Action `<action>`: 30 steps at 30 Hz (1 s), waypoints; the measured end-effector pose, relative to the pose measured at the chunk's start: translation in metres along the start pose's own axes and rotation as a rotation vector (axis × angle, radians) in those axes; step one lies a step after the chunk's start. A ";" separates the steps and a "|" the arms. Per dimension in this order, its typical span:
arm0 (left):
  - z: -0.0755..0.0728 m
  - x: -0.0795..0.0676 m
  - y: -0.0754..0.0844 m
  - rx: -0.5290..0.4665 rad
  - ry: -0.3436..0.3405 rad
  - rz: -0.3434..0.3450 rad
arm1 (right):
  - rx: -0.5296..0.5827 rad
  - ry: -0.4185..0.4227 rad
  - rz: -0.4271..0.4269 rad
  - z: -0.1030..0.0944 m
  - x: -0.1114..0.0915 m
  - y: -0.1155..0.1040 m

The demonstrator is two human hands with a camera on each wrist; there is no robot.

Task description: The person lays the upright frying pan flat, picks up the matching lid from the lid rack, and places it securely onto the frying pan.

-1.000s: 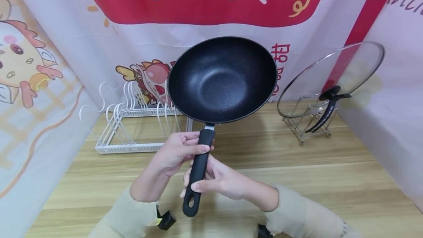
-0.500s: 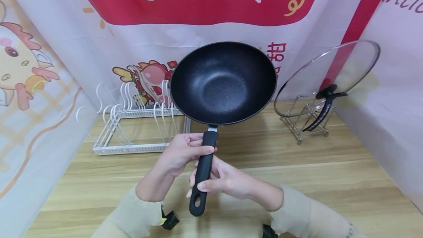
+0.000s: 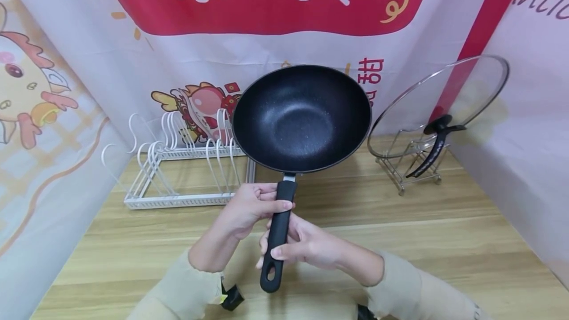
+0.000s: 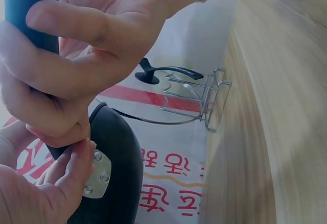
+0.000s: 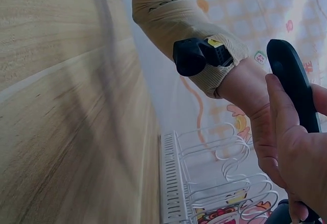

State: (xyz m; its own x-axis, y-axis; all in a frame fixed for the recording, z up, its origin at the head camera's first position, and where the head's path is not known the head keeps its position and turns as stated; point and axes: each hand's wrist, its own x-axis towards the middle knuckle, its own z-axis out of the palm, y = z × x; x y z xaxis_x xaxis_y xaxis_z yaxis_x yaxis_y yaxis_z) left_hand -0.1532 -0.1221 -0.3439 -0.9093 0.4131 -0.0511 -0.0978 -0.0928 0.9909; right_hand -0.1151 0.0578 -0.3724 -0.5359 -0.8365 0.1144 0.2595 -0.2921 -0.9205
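Observation:
A black wok-style frying pan [image 3: 302, 117] is held up over the table, its dark inner side turned toward me. My left hand [image 3: 251, 209] grips the upper part of the black handle, thumb across its front, close below the metal neck. Lower down, my right hand [image 3: 306, 246] holds the same handle with the thumb near the hanging hole. In the left wrist view, the riveted metal bracket [image 4: 98, 177] shows on the pan's outer side, right by the left fingers. The right wrist view shows the handle's end [image 5: 291, 76] rising past the right hand.
A white rack with curved wire dividers [image 3: 178, 200] stands on the wooden table [image 3: 426, 265] at the left. To the right, a small metal wire stand [image 3: 402, 181] bears a tilted glass lid [image 3: 444, 88] with a black handle. Printed cloth [image 3: 266, 48] hangs behind and at both sides.
The pan, with both hands on its handle, has come slightly lower and to the right in the head view. Both hands keep their hold. The head view has shifted slightly.

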 end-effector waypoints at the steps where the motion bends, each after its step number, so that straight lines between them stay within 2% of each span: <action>1: 0.000 0.000 -0.001 0.002 0.000 -0.004 | 0.003 0.001 0.010 0.000 0.000 0.000; 6: 0.002 0.001 -0.004 0.007 0.007 -0.010 | 0.011 0.015 0.053 -0.003 -0.002 0.003; 15: 0.005 0.002 -0.010 0.009 0.017 -0.022 | 0.028 0.010 0.074 -0.007 -0.006 0.007; 30: 0.005 0.004 -0.017 0.040 0.048 -0.040 | 0.048 0.012 0.057 -0.008 -0.008 0.012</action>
State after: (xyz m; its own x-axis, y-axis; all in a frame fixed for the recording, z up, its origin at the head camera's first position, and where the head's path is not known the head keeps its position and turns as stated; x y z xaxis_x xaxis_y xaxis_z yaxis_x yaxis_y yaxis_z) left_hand -0.1533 -0.1144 -0.3604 -0.9234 0.3717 -0.0957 -0.1191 -0.0403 0.9921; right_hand -0.1144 0.0649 -0.3877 -0.5291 -0.8466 0.0574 0.3276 -0.2661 -0.9066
